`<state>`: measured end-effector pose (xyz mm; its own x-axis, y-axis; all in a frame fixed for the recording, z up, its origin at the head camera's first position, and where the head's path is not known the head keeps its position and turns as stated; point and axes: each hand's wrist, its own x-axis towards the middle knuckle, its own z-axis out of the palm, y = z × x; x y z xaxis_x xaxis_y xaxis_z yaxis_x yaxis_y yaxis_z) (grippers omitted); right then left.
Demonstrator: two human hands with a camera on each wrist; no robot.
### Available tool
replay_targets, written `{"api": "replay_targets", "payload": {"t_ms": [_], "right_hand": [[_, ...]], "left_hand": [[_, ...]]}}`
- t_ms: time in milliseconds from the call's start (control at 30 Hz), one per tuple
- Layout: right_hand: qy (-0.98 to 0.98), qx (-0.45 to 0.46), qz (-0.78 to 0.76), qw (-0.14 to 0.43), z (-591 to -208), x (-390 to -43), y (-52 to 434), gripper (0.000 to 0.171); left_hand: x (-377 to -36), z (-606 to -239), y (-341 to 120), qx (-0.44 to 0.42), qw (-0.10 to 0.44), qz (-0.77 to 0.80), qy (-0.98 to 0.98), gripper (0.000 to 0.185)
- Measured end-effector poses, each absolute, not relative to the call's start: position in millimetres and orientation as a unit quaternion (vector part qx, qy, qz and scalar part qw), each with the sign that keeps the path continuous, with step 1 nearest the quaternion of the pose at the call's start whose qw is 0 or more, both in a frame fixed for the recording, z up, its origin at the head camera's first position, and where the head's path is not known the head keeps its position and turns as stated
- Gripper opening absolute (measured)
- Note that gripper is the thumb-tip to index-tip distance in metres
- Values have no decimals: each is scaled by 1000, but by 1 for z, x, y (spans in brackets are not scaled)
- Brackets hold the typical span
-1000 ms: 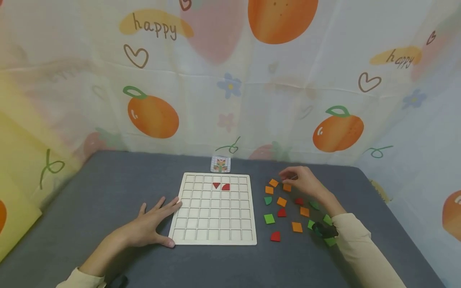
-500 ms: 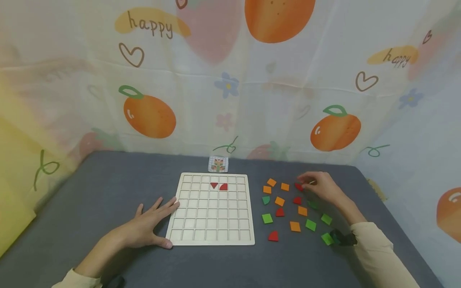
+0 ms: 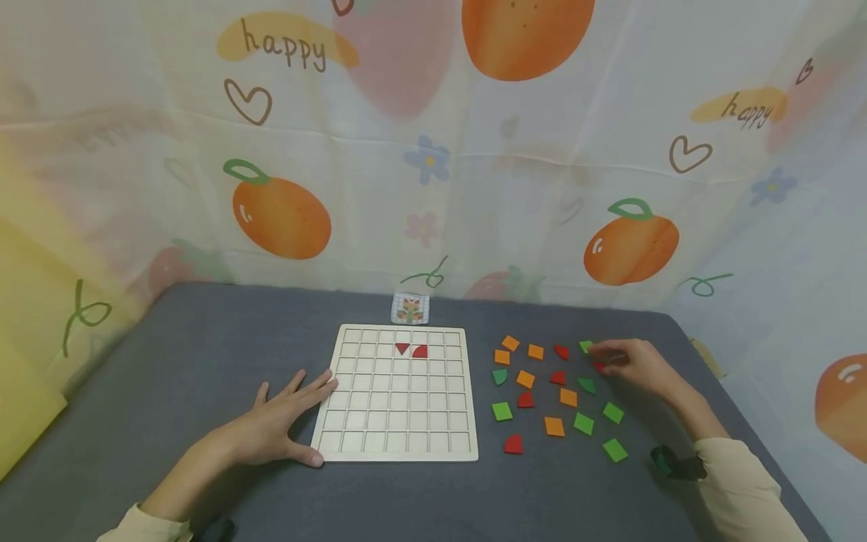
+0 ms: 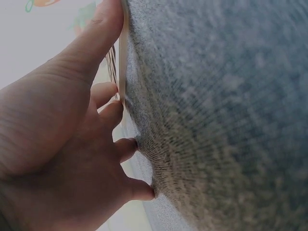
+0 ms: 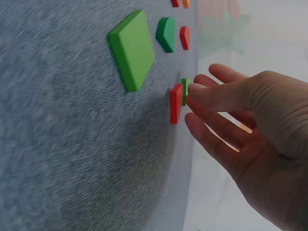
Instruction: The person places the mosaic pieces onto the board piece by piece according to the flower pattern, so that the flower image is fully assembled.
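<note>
grey counter: ur left hand lies flat, fingers spread, on grid board; right hand, fingers relaxed, touches red piece.

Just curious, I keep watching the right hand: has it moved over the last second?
Yes. The right hand has slid rightward, away from the wooden board, to the far edge of the coloured pieces.

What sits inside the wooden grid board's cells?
The wooden grid board holds two red pieces in adjacent second-row cells. The left hand touches its left edge, hiding no cells.
</note>
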<state>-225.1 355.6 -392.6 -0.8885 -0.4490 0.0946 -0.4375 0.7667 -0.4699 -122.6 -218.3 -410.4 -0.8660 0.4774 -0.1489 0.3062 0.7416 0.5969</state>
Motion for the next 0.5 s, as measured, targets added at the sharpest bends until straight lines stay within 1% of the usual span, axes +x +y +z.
{"api": "replay_targets", "payload": {"t_ms": [200,333,500], "right_hand": [[939,-235,-248,24,-398,-224,359,34],[943,-231,-241,15,-402,-226,361,35],[946,-231,-230,-5,-404,-228,362,31]], "left_hand": [[-122,-409,-218,211,147,284,924,111],[-123,-410,-217,216,142,284,923,111],[-122,-410,-218,216,136,287,923,110]]}}
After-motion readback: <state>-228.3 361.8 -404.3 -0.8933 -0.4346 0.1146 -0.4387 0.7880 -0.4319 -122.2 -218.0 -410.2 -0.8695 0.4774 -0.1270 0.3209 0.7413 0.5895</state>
